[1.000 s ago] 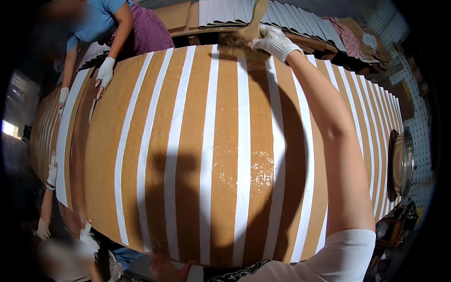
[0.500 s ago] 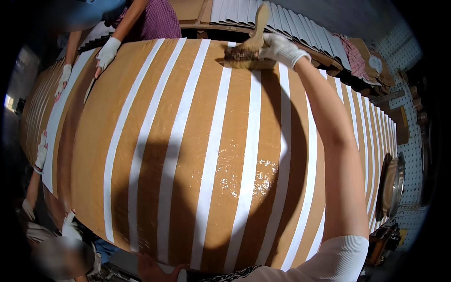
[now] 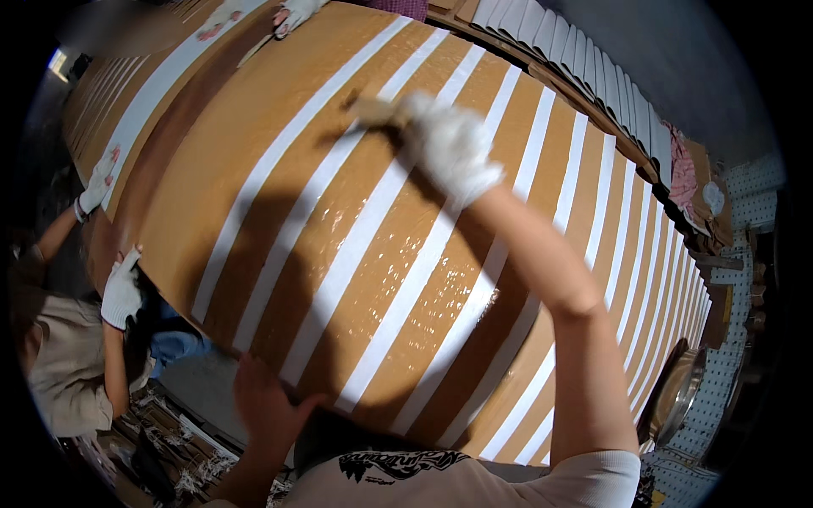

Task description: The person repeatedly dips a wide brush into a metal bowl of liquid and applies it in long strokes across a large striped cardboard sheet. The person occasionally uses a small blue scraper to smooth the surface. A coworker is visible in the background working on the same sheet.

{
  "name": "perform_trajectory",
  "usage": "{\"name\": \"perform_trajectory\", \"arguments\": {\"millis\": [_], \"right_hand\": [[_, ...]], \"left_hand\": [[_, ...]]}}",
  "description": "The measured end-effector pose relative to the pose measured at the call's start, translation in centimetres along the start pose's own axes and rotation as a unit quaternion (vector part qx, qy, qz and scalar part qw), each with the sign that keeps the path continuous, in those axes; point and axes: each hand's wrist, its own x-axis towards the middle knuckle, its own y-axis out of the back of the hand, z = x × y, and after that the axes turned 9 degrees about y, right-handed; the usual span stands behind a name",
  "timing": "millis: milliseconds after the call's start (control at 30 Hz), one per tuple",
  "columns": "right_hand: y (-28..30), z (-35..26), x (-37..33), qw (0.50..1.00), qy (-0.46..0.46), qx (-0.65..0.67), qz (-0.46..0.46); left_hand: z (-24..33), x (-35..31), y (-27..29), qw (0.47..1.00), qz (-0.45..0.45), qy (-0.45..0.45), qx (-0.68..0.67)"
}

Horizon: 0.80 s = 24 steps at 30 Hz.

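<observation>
My right hand (image 3: 449,146), in a white knit glove, is closed around a wide brush (image 3: 373,110). Motion blurs both, and the glove hides much of the brush. It is over the far left part of a broad spread of overlapping tan sheets (image 3: 212,161) that show white strips (image 3: 423,267) between them. Wet gloss shines on the middle strips. My bare left hand (image 3: 267,398) rests at the near edge of the sheets, thumb spread away from the fingers; it appears to hold nothing.
Co-workers' white-gloved hands (image 3: 124,292) are along the left side; one at the far edge (image 3: 296,15) holds a thin blade-like tool (image 3: 257,49). A round metal pan (image 3: 682,385) sits at the right. Beyond are a row of white sheets (image 3: 584,68) and a pink cloth (image 3: 682,165).
My right hand has swept the brush from the far edge leftward and nearer across the sheets. The view has shifted, showing more of my left hand and the co-worker at lower left.
</observation>
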Motion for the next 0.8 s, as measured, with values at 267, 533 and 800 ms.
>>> {"name": "perform_trajectory", "arguments": {"millis": [267, 533, 800], "right_hand": [[9.2, -21.3, -11.7, 0.957, 0.118, 0.248, -0.096], [12.0, -8.0, -14.4, 0.982, -0.174, -0.006, -0.077], [16.7, -26.7, -23.1, 0.975, 0.005, -0.057, -0.215]], "left_hand": [[-1.3, 0.0, -2.4, 0.990, 0.124, -0.049, -0.047], [0.5, -0.9, -0.4, 0.997, 0.079, -0.017, 0.016], [0.2, -1.4, -0.7, 0.996, 0.047, 0.042, 0.056]]}}
